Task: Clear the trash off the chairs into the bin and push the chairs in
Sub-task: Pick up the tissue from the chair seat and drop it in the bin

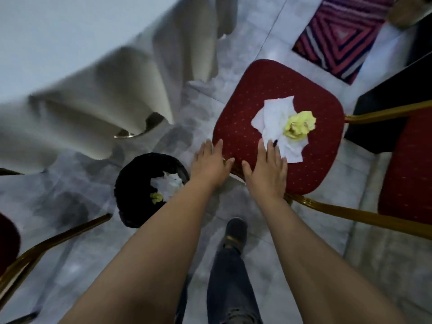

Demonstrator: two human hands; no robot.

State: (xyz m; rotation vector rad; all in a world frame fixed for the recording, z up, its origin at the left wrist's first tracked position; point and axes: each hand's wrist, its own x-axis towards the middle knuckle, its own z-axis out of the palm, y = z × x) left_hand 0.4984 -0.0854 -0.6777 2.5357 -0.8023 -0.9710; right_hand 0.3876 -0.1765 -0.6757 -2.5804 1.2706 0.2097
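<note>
Head view: the bin [130,202] sat just left of my left hand [211,165], which lay flat and empty on the edge of the chair seat [254,90]. My right hand [266,170], flat too, touched the white tissue [275,122] under the yellow wad [300,125]. Next, I judged, both needed gathering.

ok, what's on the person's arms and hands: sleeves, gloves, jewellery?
Nothing visible. Left hand and right hand are ungloved, no rings, watch or bands showing; left forearm and right forearm are bare, no sleeve in frame. Below: dark jeans and a dark shoe.
</note>
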